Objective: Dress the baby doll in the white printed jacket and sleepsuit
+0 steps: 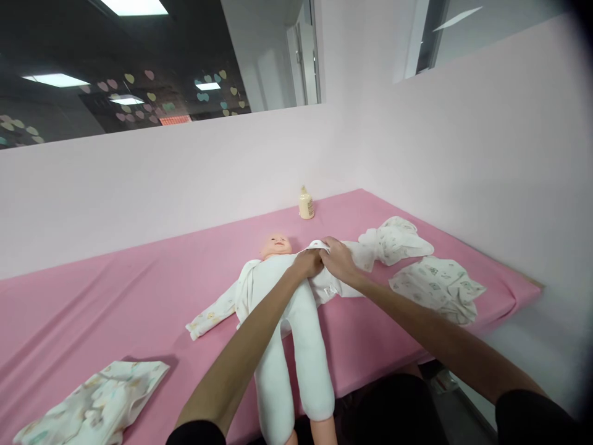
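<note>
A baby doll (pixel 277 245) lies on its back on the pink table (pixel 139 290), head toward the wall, its white legs hanging over the front edge. A white patterned baby garment (pixel 217 312) is spread under it, one sleeve stretched to the left. My left hand (pixel 307 263) and my right hand (pixel 337 258) meet at the doll's right shoulder. Both pinch the garment's edge (pixel 319 246) there, fingers closed on the cloth.
A small cream bottle (pixel 306 204) stands by the back wall. Two crumpled patterned cloths (pixel 393 241) (pixel 438 284) lie at the right, near the table's end. A folded patterned cloth (pixel 99 402) lies at the front left. Pale walls close off the back and right.
</note>
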### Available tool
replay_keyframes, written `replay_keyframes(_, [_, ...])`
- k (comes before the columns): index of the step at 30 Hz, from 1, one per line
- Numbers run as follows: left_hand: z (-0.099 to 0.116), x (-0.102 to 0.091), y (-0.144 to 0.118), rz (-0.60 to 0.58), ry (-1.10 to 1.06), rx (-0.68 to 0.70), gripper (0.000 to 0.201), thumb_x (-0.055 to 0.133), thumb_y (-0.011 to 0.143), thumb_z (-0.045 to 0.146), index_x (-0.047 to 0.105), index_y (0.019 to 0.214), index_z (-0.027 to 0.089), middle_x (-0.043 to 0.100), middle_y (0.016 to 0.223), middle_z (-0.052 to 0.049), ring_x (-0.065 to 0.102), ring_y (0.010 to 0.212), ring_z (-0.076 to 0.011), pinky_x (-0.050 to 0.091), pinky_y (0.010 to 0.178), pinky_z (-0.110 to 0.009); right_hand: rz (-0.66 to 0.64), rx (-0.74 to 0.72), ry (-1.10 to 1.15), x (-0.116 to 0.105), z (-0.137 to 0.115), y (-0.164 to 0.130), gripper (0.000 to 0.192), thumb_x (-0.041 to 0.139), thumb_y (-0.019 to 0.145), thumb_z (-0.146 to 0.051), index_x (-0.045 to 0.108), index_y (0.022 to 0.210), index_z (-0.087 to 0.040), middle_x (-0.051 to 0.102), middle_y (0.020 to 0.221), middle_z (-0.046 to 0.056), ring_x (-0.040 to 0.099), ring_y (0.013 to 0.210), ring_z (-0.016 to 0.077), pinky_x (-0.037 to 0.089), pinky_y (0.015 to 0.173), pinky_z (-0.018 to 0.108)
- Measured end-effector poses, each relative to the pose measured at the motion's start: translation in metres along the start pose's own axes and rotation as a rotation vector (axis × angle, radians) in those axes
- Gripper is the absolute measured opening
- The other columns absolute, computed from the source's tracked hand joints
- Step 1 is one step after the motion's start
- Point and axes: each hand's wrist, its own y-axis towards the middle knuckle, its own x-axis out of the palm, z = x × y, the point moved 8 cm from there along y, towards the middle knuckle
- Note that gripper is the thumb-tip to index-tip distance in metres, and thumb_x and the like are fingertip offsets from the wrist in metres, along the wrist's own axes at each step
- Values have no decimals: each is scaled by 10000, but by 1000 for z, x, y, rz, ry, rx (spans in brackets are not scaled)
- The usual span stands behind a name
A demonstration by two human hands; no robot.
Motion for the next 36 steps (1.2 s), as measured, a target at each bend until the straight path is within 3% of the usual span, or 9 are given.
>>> replay_keyframes(5, [1, -2, 0, -34, 0, 2, 220, 585, 827, 218, 704, 1001, 155, 703, 1075, -121, 654, 1021, -243, 510, 882, -307, -62, 23, 118, -2, 20, -25, 450, 508, 810, -207, 531, 1258, -174, 606, 1268, 109, 549, 1169, 234, 414, 968, 347])
replay_keyframes(10, [6, -21, -21, 0, -32, 11, 233, 612, 847, 321, 681, 993, 154, 693, 1082, -114, 646, 980, -247, 501, 859, -319, -252, 183, 104, -11, 55, -71, 450, 599, 804, -325, 545, 1232, -201, 658, 1165, 107, 615, 1035, 262, 449, 815, 336])
replay_keyframes(13, [-11, -45, -65, 136, -59, -29, 350, 437, 965, 393, 607, 1172, 167, 632, 1228, -101, 565, 1146, -256, 425, 1000, -357, -373, 224, 134, -14, 66, -92, 296, 596, 804, -327, 620, 1073, -205, 695, 996, 60, 642, 895, 246, 444, 705, 308])
replay_keyframes(17, [-72, -63, -159, 459, -125, -354, 382, 383, 969, 418, 529, 1243, 195, 558, 1285, -117, 496, 1213, -284, 402, 1019, -426, -413, 216, 267, -13, 58, -98, 212, 534, 853, -333, 649, 981, -208, 683, 872, 31, 628, 787, 223, 437, 639, 295])
replay_keyframes(19, [-102, -51, -204, 551, -253, -540, 395, 432, 932, 474, 532, 1190, 192, 554, 1246, -118, 546, 1132, -279, 453, 947, -415, -387, 216, 333, -7, 46, -97, 224, 518, 868, -333, 639, 1006, -206, 680, 900, 36, 625, 804, 221, 449, 659, 301])
replay_keyframes(22, [-123, -6, -242, 450, -578, -702, 541, 481, 880, 593, 474, 1217, 170, 605, 1094, -94, 616, 894, -236, 506, 760, -362, -358, 142, 403, 8, 11, -99, 192, 486, 890, -310, 599, 1009, -211, 676, 964, 39, 619, 871, 212, 457, 728, 306])
replay_keyframes(25, [-119, 20, -249, 368, -737, -728, 478, 484, 874, 622, 523, 1071, 189, 624, 895, -25, 591, 788, -196, 473, 700, -313, -384, 49, 373, 25, -28, -106, 114, 427, 917, -308, 505, 902, -226, 610, 769, 1, 548, 672, 170, 393, 586, 279])
replay_keyframes(29, [-115, 7, -254, 391, -684, -759, 403, 463, 897, 578, 480, 751, 203, 484, 668, 28, 485, 627, -153, 374, 584, -272, -377, -42, 262, 25, -57, -114, 200, 416, 920, -325, 338, 754, -245, 419, 610, -45, 333, 521, 137, 233, 481, 279])
replay_keyframes(36, [-66, -29, -275, 457, -912, -666, 423, 548, 865, 547, 595, 1176, 264, 563, 732, 10, 527, 657, -169, 416, 563, -267, -386, -108, 173, -2, -61, -129, 186, 421, 917, -322, 410, 742, -258, 515, 620, -15, 420, 541, 175, 264, 519, 307])
